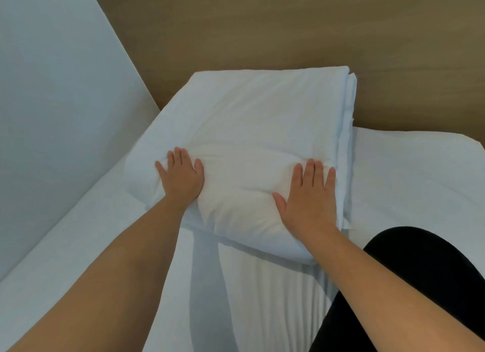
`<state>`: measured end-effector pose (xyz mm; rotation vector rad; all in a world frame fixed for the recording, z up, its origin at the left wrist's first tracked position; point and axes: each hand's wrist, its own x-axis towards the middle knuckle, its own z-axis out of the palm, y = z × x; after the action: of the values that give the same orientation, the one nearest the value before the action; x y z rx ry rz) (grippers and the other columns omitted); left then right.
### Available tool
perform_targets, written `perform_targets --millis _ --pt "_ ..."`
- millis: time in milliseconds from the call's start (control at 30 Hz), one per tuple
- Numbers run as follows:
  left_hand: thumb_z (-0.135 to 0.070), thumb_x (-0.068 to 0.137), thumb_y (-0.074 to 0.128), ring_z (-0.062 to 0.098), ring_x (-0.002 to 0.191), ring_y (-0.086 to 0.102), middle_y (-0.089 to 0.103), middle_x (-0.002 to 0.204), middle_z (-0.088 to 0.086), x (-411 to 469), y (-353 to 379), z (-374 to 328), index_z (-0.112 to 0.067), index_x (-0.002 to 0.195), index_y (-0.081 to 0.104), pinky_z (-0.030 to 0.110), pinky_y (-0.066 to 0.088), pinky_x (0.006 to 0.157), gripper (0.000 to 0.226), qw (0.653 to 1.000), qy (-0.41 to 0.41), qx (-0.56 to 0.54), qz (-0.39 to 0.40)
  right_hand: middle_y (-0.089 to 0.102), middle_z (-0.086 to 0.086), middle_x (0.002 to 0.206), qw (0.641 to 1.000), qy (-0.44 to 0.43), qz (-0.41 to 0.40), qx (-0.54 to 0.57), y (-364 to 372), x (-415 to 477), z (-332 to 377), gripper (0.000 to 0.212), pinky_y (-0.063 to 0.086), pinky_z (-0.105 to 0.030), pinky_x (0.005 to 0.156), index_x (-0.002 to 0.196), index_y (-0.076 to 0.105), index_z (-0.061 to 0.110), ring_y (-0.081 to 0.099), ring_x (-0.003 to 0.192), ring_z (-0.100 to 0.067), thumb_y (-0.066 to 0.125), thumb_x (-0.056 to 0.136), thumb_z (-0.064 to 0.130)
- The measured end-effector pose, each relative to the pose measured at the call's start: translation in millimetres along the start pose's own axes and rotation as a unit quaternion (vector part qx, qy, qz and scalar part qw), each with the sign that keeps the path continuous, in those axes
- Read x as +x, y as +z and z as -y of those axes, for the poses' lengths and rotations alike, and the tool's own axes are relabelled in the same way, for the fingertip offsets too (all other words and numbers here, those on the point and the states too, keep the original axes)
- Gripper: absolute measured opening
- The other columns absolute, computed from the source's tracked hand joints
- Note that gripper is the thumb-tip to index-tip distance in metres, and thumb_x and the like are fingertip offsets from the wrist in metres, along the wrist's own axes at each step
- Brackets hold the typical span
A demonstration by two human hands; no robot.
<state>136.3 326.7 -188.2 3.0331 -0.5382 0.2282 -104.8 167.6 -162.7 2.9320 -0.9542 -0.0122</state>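
A white pillow [246, 131] lies on the bed [409, 178] against the wooden headboard [288, 31]. Both my hands press flat on its near part. My left hand [181, 178] lies near the pillow's left edge with straight fingers pointing away from me. My right hand [309, 197] lies near the right edge, fingers straight and slightly spread. The fabric puffs up between the two hands. Folded layers of the pillowcase show along the pillow's right side [346, 131].
A pale wall [52, 115] runs along the bed's left side. My knee in black cloth [425, 267] rests on the mattress at the lower right. A white striped sheet [275, 307] covers the bed in front of the pillow.
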Motion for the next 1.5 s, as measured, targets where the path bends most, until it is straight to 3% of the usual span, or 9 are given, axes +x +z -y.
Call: perform_targets --millis 100,233,300,433,667,1033,1367,1500 --pt "-0.043 0.101 0.013 0.027 0.15 0.003 0.008 0.162 0.009 -8 -14 -7 -0.008 0.155 0.012 0.056 -0.004 0.118 0.064 0.999 0.016 -0.04 -0.01 0.003 -0.024 0.161 1.0 0.002 -0.001 -0.008 -11 -9 -8 0.081 -0.006 -0.056 0.119 0.154 0.001 0.001 0.002 0.149 -0.038 0.008 0.098 0.058" --pt "-0.049 0.094 0.001 0.013 0.15 -0.002 0.004 0.163 -0.003 -34 -34 -26 -0.022 0.156 0.01 0.044 -0.011 0.12 0.068 0.959 0.265 -0.083 -0.049 -0.003 -0.021 0.162 0.995 -0.057 -0.077 0.012 -35 6 5 0.074 -0.01 -0.058 0.117 0.154 -0.002 0.004 -0.007 0.149 -0.038 0.012 0.1 0.052" --pt "-0.049 0.093 0.001 0.01 0.149 0.0 0.006 0.162 -0.006 -40 -36 -38 -0.024 0.155 0.012 0.043 -0.01 0.121 0.068 0.944 0.311 -0.098 -0.043 -0.005 -0.017 0.163 0.992 -0.088 -0.08 0.03 -40 25 20 0.07 -0.009 -0.057 0.117 0.155 -0.001 0.005 -0.009 0.149 -0.034 0.014 0.101 0.048" --pt "-0.05 0.091 -0.002 0.011 0.15 -0.003 0.005 0.163 -0.007 -10 -28 -40 -0.029 0.155 0.01 0.044 -0.011 0.12 0.068 0.956 0.276 -0.089 -0.034 -0.011 -0.014 0.163 0.998 -0.052 -0.028 0.018 -30 69 31 0.073 -0.009 -0.061 0.116 0.155 -0.005 0.009 -0.012 0.149 -0.035 0.007 0.099 0.055" --pt "-0.058 0.087 -0.008 0.022 0.15 -0.008 -0.005 0.163 -0.002 65 -10 -46 -0.038 0.154 0.0 0.054 -0.008 0.118 0.07 0.97 0.242 -0.024 -0.008 -0.017 -0.013 0.161 0.999 -0.008 -0.003 0.035 -11 136 25 0.079 -0.009 -0.065 0.113 0.155 -0.01 0.016 -0.015 0.147 -0.039 0.002 0.094 0.065" --pt "-0.078 0.082 -0.003 0.034 0.148 -0.012 -0.014 0.162 0.007 192 23 -111 -0.047 0.149 -0.014 0.07 -0.005 0.109 0.074 0.982 0.187 0.036 0.012 -0.026 -0.002 0.16 0.996 0.056 0.02 0.071 14 257 6 0.075 -0.012 -0.079 0.1 0.151 -0.014 0.044 -0.024 0.143 -0.043 0.001 0.086 0.078" --pt "-0.085 0.075 -0.004 0.036 0.147 -0.016 -0.02 0.16 0.011 269 59 -141 -0.048 0.146 -0.019 0.073 -0.004 0.107 0.082 0.985 0.172 0.028 -0.011 -0.031 -0.008 0.158 0.991 0.112 -0.027 0.068 37 341 10 0.075 -0.014 -0.08 0.097 0.149 -0.015 0.047 -0.025 0.143 -0.043 0.007 0.085 0.08" --pt "-0.086 0.076 -0.004 0.034 0.147 -0.017 -0.018 0.16 0.01 284 67 -141 -0.049 0.147 -0.016 0.074 -0.006 0.107 0.082 0.987 0.159 0.02 -0.02 -0.032 -0.007 0.157 0.985 0.147 -0.048 0.071 41 355 9 0.082 -0.012 -0.079 0.098 0.151 -0.018 0.04 -0.024 0.144 -0.041 0.011 0.085 0.08"
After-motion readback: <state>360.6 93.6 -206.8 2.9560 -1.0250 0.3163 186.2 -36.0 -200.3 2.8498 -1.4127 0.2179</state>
